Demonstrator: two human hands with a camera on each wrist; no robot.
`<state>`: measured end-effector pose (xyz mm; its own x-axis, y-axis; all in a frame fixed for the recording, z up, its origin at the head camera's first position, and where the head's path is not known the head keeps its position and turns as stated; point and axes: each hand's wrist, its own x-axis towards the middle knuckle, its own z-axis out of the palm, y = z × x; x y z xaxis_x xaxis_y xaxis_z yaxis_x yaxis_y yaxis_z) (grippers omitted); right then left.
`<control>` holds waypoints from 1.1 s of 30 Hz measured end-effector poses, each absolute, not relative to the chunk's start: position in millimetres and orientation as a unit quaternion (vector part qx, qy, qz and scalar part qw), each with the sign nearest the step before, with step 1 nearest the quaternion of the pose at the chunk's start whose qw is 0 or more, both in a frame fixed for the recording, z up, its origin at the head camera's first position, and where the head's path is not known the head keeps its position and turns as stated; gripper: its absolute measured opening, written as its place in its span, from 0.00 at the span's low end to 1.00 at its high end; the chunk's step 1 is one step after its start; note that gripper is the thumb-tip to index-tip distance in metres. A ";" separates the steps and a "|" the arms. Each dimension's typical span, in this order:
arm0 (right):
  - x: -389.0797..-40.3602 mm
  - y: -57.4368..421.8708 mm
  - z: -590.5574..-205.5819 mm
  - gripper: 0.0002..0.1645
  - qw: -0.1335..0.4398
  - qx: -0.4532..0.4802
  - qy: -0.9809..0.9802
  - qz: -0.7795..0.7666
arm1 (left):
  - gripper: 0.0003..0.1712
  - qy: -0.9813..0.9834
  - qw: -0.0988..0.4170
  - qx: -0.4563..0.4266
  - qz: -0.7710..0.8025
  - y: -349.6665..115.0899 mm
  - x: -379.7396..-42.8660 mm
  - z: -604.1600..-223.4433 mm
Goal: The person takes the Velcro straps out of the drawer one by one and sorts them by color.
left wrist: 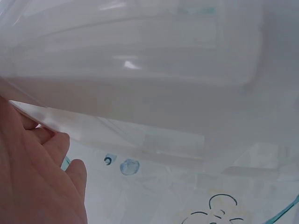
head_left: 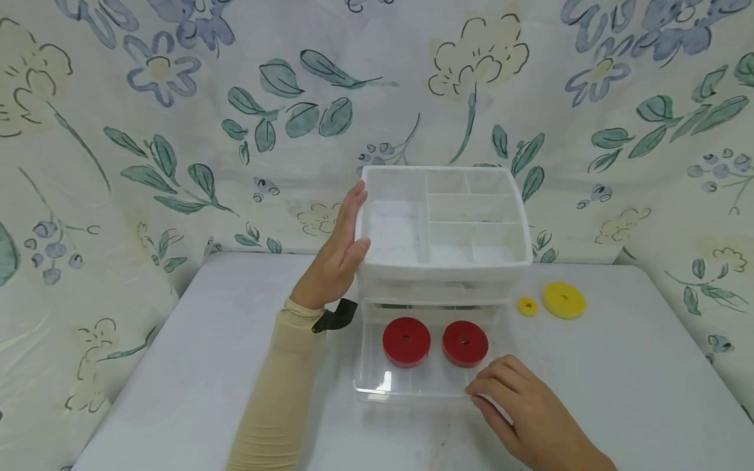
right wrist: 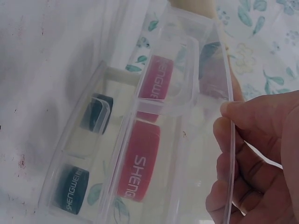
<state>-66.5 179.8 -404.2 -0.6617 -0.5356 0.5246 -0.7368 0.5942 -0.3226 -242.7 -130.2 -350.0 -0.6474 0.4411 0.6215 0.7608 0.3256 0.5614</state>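
Note:
A white drawer organizer [head_left: 393, 271] stands on the table, with a divided tray on top. Its clear drawer [head_left: 406, 387] is pulled out toward the front and holds two red tape rolls [head_left: 406, 341], [head_left: 465, 343]. My left hand [head_left: 336, 255] presses along the organizer's left side, fingers fairly straight and thumb by the front corner. In the left wrist view its fingers touch the lower edge of the white body [left wrist: 140, 100]. My right hand [right wrist: 259, 154] pinches the clear drawer's rim near the front right corner. Dark teal rolls [right wrist: 74, 191] show through clear plastic in the right wrist view.
Right of the organizer lie a small yellow roll [head_left: 527, 306] and a larger yellow roll [head_left: 563, 300]. A flowered cloth [head_left: 389, 65] hangs behind and at both sides of the white table [head_left: 618, 366].

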 end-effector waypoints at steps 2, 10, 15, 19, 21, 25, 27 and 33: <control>-66.2 180.1 -403.9 0.27 0.190 0.364 -0.873 0.264 | 0.38 -0.793 0.181 -0.379 -0.441 -129.9 -243.1 -349.7; -67.7 183.0 -399.6 0.24 0.157 0.352 -0.880 0.277 | 0.38 -0.796 0.181 -0.377 -0.438 -129.5 -243.1 -348.6; -73.2 184.5 -394.3 0.08 0.154 0.343 -0.882 0.285 | 0.39 -0.797 0.180 -0.375 -0.438 -129.8 -242.6 -348.4; -79.2 185.2 -385.7 0.19 0.163 0.324 -0.888 0.282 | 0.39 -0.799 0.176 -0.371 -0.440 -129.7 -241.7 -348.3; -83.0 184.8 -379.7 0.21 0.159 0.304 -0.896 0.281 | 0.39 -0.800 0.174 -0.369 -0.441 -129.5 -241.5 -348.5; -93.4 182.3 -368.0 0.19 0.135 0.254 -0.913 0.290 | 0.39 -0.801 0.173 -0.366 -0.441 -129.3 -241.2 -348.8; -98.9 180.4 -364.3 0.18 0.122 0.234 -0.918 0.295 | 0.39 -0.802 0.174 -0.365 -0.440 -129.0 -241.3 -348.8; -111.6 174.5 -364.9 0.22 0.080 0.206 -0.929 0.297 | 0.38 -0.801 0.178 -0.369 -0.438 -128.7 -242.0 -348.9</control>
<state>-111.6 174.5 -364.9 -0.9024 -0.3353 0.2705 -0.4301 0.7386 -0.5191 -242.0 -128.7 -348.9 -0.6646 0.4355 0.6072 0.7462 0.3447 0.5695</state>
